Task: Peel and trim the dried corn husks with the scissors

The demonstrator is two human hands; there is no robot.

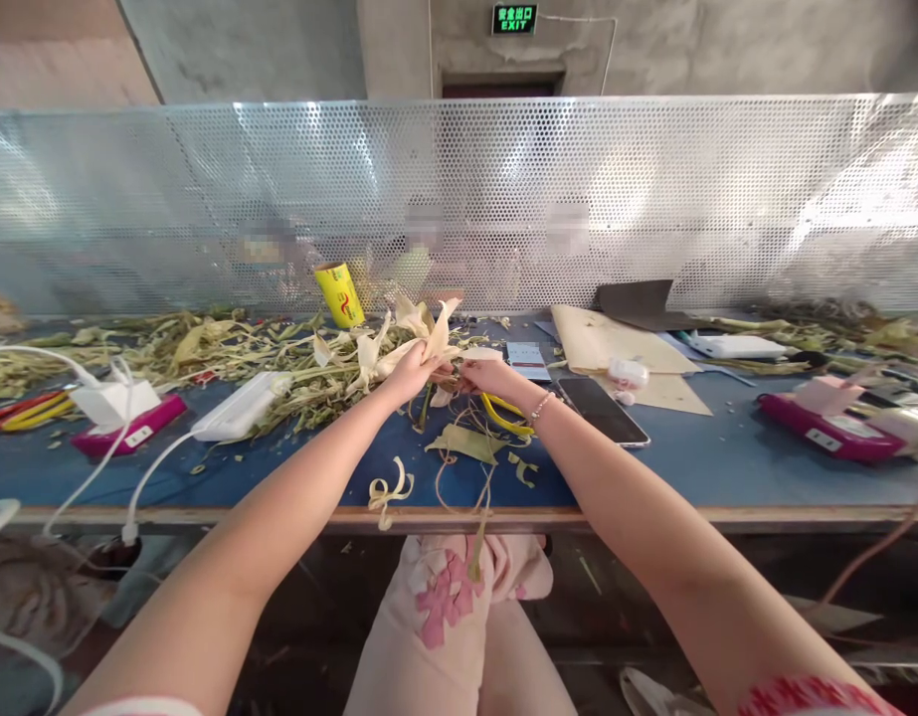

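Note:
Both arms reach forward over a blue table (697,462). My left hand (410,373) is closed around a bundle of pale dried husk leaves (421,333) that fan upward. My right hand (484,376) is closed in a pinch on the same bundle from the right, the two hands almost touching. Thin husk strands (465,467) hang from the bundle down past the table edge. Yellow-handled scissors (507,418) lie on the table just under my right wrist, which wears a bead bracelet.
A heap of dried stalks and leaves (205,348) covers the left rear. Nearby are a yellow can (340,293), a white power bank (235,408), pink boxes (126,428) (827,428), a phone (600,410), and cardboard (615,348). A perforated metal screen (652,189) stands behind; people sit beyond it.

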